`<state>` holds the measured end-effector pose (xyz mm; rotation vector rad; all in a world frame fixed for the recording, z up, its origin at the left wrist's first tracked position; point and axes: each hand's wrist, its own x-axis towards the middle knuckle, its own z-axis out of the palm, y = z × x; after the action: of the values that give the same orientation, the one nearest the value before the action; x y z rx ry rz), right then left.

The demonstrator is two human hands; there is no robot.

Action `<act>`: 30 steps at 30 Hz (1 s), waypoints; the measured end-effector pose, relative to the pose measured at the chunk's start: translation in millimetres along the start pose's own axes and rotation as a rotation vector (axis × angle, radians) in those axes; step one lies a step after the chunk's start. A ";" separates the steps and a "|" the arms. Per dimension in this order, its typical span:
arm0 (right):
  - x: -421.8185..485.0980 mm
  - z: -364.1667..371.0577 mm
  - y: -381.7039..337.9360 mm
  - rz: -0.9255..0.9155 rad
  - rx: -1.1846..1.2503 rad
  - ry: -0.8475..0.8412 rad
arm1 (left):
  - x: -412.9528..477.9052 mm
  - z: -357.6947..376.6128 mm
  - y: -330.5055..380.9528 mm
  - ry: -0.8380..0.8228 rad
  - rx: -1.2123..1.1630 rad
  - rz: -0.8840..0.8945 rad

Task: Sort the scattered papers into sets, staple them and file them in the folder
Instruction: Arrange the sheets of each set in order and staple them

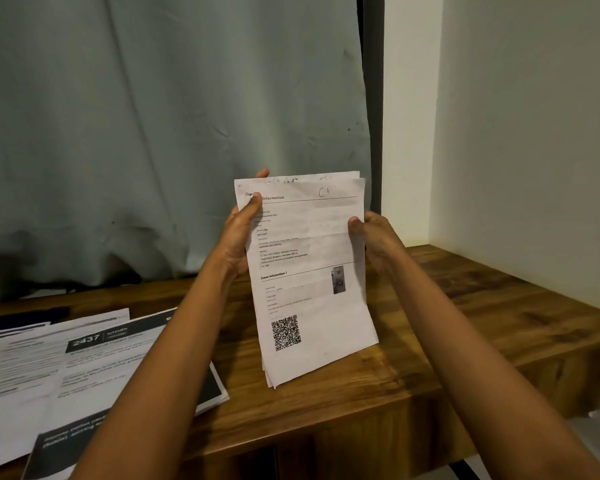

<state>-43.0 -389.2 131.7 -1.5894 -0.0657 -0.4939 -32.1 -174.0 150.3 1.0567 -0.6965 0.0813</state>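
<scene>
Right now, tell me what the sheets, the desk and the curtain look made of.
The sheets: thin matte white paper, going by the creases, curled corners and black print. The desk: wood or a wood-look laminate, brown with visible grain and a dull sheen; which, I cannot tell. The curtain: woven cloth, matte grey-green, hanging in soft folds and wrinkles.

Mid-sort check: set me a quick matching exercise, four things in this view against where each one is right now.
Things:
1. left hand
2. right hand
3. white printed sheets with a black "2437 KITCHEN" banner
4. grey-green fabric curtain

Places:
A. hangs behind the brown wooden table
B. lie flat at the table's left
C. grips the right edge of the raised white QR-coded paper stack
D. grips that stack's left edge, thumb near the top

Pairs: 1-D; 2-C; 3-B; 4-A
</scene>
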 end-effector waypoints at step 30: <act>-14.1 16.3 32.4 -0.127 0.027 -0.151 | -13.3 -12.8 14.1 0.081 0.294 0.186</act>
<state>-40.4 -372.9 96.4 -1.6000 -0.2887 -0.4688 -41.6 -152.9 149.9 1.2592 -0.7212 0.3946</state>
